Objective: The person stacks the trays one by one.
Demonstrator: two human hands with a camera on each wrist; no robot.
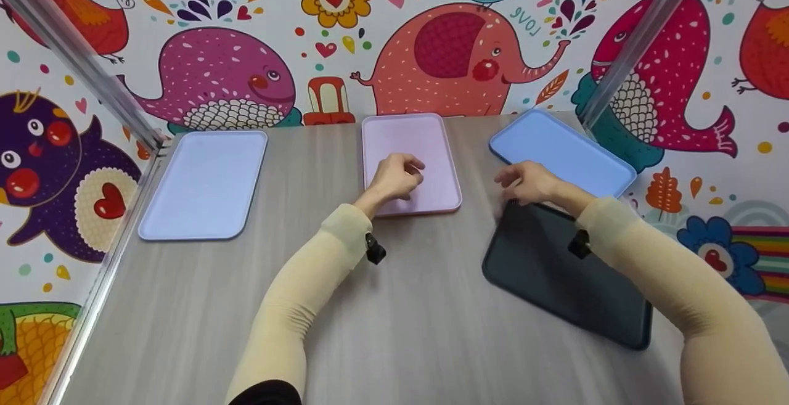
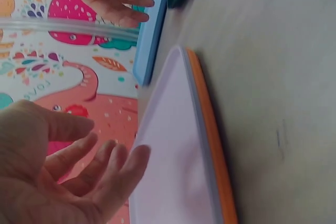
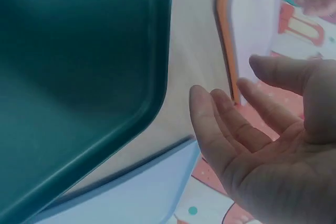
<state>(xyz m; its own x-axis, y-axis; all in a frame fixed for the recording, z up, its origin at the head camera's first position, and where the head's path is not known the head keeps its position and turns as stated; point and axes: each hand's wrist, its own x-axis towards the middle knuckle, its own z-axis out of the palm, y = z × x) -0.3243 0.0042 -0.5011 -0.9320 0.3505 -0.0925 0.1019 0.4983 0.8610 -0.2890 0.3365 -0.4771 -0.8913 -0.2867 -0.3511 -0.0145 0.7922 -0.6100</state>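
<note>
My left hand (image 1: 397,175) hovers over a pale pink tray (image 1: 407,137), its fingers loosely bent around nothing. Under that tray lies an orange tray (image 2: 214,150); only its edge shows in the left wrist view. My right hand (image 1: 527,182) is in the air between a dark green tray (image 1: 555,275) and a blue tray (image 1: 564,146), holding nothing. Its fingers (image 3: 207,124) are spread and slightly curved in the right wrist view. The dark green tray lies at an angle at the right, beneath my right forearm, its far edge close to the blue tray.
A light blue tray (image 1: 203,186) lies at the left of the wooden-look table (image 1: 394,331). Cartoon-printed walls (image 1: 339,53) close off the back and sides. Metal posts (image 1: 641,47) stand at the back corners.
</note>
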